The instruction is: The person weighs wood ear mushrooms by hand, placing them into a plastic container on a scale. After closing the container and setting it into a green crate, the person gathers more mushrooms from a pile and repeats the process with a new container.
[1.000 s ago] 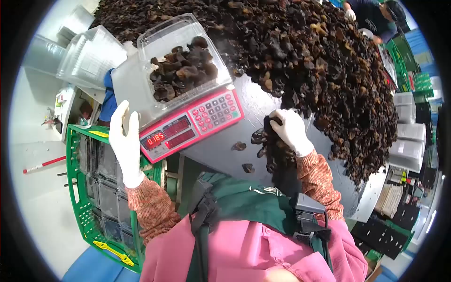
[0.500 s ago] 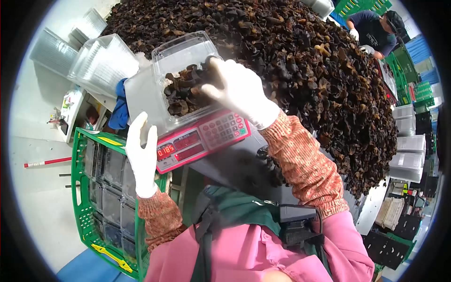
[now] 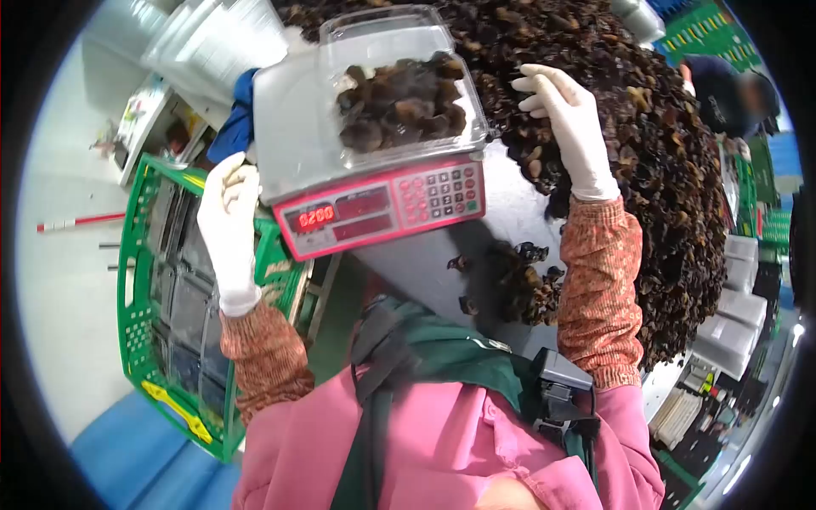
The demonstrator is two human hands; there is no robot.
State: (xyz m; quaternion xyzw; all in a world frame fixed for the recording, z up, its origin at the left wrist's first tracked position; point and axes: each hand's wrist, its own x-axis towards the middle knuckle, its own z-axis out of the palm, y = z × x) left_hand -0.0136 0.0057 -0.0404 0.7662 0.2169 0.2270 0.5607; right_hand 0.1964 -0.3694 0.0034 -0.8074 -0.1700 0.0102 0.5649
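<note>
A clear plastic clamshell box [image 3: 469,115] sits on the weighing scale [image 3: 289,110], its lid raised at the back. Dark wood ear mushrooms [image 3: 404,106] lie inside it. The scale's red front panel shows lit digits that look like 0200. My left hand [image 3: 228,221], in a white glove, is beside the scale's left edge, fingers loosely bent, with nothing visible in it. To the right of the box, my gloved right hand [image 3: 568,127] hovers at the edge of the mushroom heap [image 3: 654,195], fingers extended and holding nothing I can see.
A green crate [image 3: 136,314] with clear boxes stands at the lower left. Stacked clear containers [image 3: 225,42] are behind the scale. Loose mushrooms [image 3: 518,285] lie on the metal table near my body. Another person [image 3: 722,98] stands across the heap.
My right hand has left the mushrooms in the box and moved right. The digits went from 0.185 to about 0200. My left hand's fingers have bent. The view has shifted.
</note>
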